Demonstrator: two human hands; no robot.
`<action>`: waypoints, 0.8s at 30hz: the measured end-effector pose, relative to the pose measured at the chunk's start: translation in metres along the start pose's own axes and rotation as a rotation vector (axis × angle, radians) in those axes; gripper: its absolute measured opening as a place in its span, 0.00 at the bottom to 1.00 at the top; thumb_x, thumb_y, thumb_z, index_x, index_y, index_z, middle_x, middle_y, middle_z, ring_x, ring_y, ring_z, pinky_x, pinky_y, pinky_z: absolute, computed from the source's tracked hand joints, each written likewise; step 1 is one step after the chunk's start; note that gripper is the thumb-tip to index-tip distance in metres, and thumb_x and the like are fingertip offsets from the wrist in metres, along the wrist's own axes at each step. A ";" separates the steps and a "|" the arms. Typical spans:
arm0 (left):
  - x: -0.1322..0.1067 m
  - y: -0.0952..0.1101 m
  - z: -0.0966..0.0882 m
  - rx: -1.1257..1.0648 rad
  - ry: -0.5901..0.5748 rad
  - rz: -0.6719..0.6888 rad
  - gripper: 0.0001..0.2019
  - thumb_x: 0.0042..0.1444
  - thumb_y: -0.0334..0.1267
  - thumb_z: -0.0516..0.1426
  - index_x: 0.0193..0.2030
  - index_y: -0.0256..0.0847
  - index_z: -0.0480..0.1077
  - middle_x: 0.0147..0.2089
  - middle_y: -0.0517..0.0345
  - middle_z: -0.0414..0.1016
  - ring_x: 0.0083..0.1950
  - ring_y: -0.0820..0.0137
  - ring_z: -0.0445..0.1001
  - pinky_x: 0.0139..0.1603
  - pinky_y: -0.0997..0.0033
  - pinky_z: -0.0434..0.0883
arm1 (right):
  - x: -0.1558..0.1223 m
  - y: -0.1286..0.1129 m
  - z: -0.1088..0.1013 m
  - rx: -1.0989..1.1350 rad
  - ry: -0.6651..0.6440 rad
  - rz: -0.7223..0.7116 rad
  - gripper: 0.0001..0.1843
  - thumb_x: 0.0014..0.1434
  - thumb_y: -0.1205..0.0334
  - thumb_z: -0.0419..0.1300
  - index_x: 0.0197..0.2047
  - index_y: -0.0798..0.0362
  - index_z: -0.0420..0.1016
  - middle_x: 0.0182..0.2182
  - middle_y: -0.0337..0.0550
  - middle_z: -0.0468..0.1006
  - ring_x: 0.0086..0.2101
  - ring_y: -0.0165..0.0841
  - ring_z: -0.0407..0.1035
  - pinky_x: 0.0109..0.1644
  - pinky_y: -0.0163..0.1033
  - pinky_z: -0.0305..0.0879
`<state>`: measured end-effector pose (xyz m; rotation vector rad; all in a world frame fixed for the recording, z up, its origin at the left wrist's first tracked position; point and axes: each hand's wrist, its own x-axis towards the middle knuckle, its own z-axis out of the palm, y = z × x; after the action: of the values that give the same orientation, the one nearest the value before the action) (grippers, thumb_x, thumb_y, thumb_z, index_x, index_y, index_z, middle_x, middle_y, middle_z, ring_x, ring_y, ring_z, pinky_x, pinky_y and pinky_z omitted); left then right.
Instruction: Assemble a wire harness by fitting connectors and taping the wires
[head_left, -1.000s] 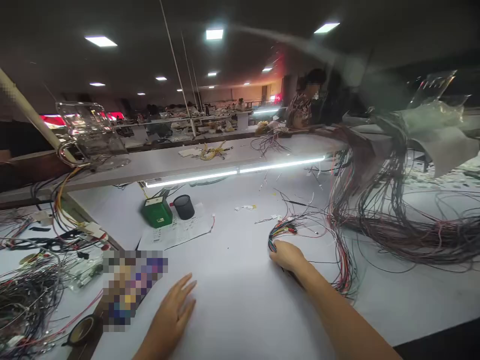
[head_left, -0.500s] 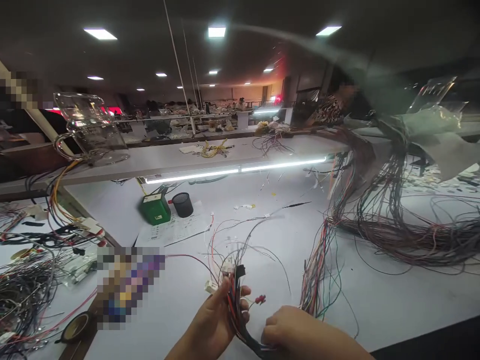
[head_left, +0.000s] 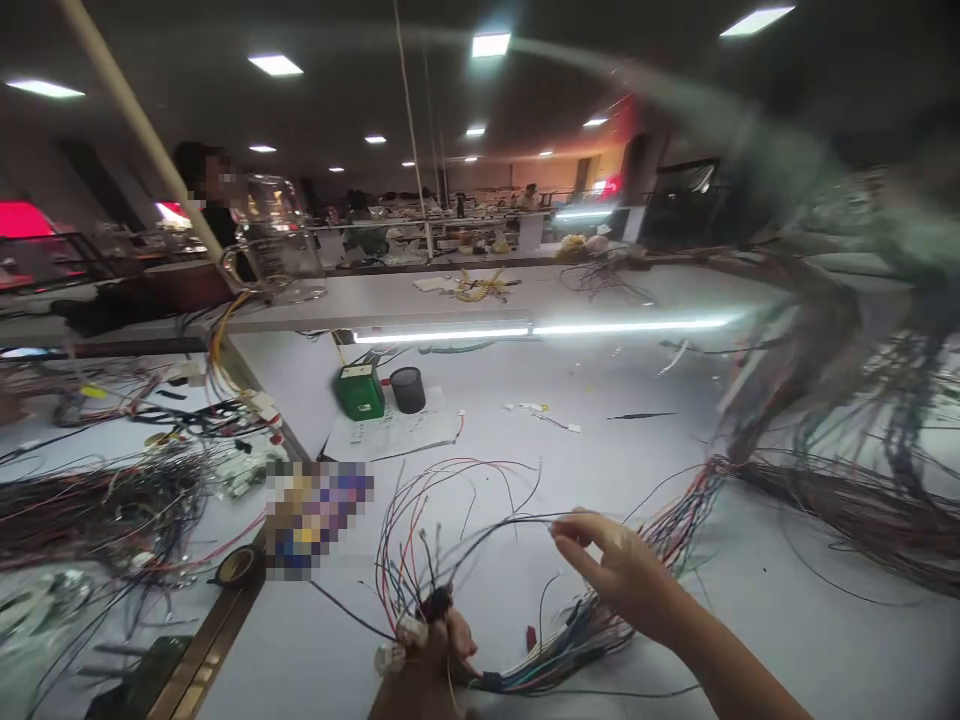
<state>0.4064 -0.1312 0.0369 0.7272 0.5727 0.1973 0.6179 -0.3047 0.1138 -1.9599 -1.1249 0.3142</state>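
Note:
My left hand [head_left: 435,665] sits at the bottom edge, closed around a bundle of coloured wires [head_left: 559,655] near its white and black connectors [head_left: 397,640]. Loose wire ends [head_left: 442,500] fan upward from that grip in loops. A little higher and to the right, my right hand [head_left: 619,570] pinches one thin dark wire between thumb and fingers. The bundle runs on to the right across the white table [head_left: 600,400] toward a large heap of wires [head_left: 840,490].
A green box [head_left: 360,392], a black cup [head_left: 409,389] and a printed sheet [head_left: 394,435] sit at mid-table under a light strip [head_left: 532,329]. Tangled wires [head_left: 97,500] and a tape roll [head_left: 236,567] lie left. A person [head_left: 206,190] stands at far left.
The view has swung to the right and down. My right hand has lifted off the bundle and pulled a single wire up and away. My left hand keeps its grip lower in view.

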 end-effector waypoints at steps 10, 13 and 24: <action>-0.020 0.032 -0.013 -0.371 0.052 -0.204 0.19 0.58 0.46 0.57 0.49 0.32 0.69 0.47 0.45 0.76 0.54 0.64 0.72 0.58 0.67 0.65 | -0.038 -0.006 0.127 -0.160 -0.282 -0.124 0.40 0.59 0.58 0.59 0.68 0.52 0.45 0.49 0.49 0.72 0.46 0.42 0.68 0.50 0.46 0.66; -0.026 0.046 -0.029 0.036 -0.011 -0.161 0.20 0.57 0.49 0.57 0.46 0.33 0.72 0.47 0.45 0.77 0.51 0.64 0.74 0.55 0.66 0.67 | -0.044 0.004 0.142 -0.299 -0.253 -0.223 0.31 0.59 0.58 0.61 0.63 0.47 0.58 0.46 0.48 0.72 0.44 0.45 0.67 0.46 0.48 0.66; 0.016 0.167 -0.103 1.467 0.621 0.515 0.28 0.54 0.45 0.57 0.61 0.39 0.61 0.65 0.46 0.61 0.65 0.57 0.57 0.65 0.55 0.54 | -0.056 0.044 0.144 -0.404 -0.144 -0.309 0.15 0.66 0.47 0.52 0.48 0.45 0.72 0.37 0.44 0.73 0.34 0.39 0.69 0.37 0.43 0.65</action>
<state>0.3663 0.0562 0.0814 2.2914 1.1096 0.4957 0.5303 -0.2829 -0.0196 -2.0854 -1.6652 0.0644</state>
